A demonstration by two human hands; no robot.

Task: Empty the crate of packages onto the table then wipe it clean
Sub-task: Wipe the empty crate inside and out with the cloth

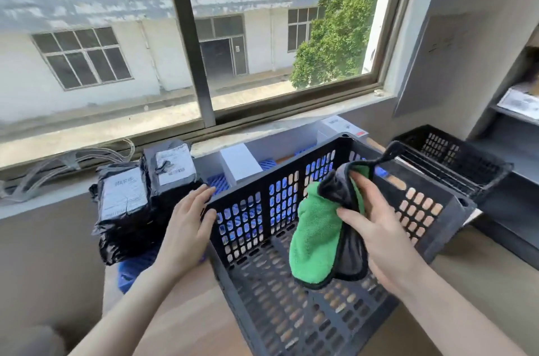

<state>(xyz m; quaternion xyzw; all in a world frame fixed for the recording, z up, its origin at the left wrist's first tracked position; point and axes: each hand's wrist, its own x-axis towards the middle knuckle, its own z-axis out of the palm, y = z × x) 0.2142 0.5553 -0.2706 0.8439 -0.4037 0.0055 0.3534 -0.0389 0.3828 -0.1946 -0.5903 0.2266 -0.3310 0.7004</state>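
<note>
A wide window fills the upper part of the view, looking out on a pale building and a green tree. Below its sill runs the wooden bench, and on it, in the middle of the view, sits the dark grey crate, its walls and floor pierced with rows of slots. The bench's wood shows through the floor slots.

The packages lie outside the crate, just beside its left end: a pile of black plastic mailers, of which 2 show white printed labels on top. The pile rests partly on a blue plastic piece at the bench's edge; what that piece is I cannot tell. More blue slotted plastic and a white box stand behind the crate's far wall, under the sill. To the right, near the first crate but apart from it, sits a second black crate, beside grey shelving.

Above the crate's floor hangs the cloth, green on 1 face and grey on the other, with a dark edge and a small loop sticking up at its top.

The right hand grasps the cloth, fingers curled over its upper fold and thumb pressed on the grey side. The left hand is released, with its fingers nearly straight, touching the crate's left corner.
</note>
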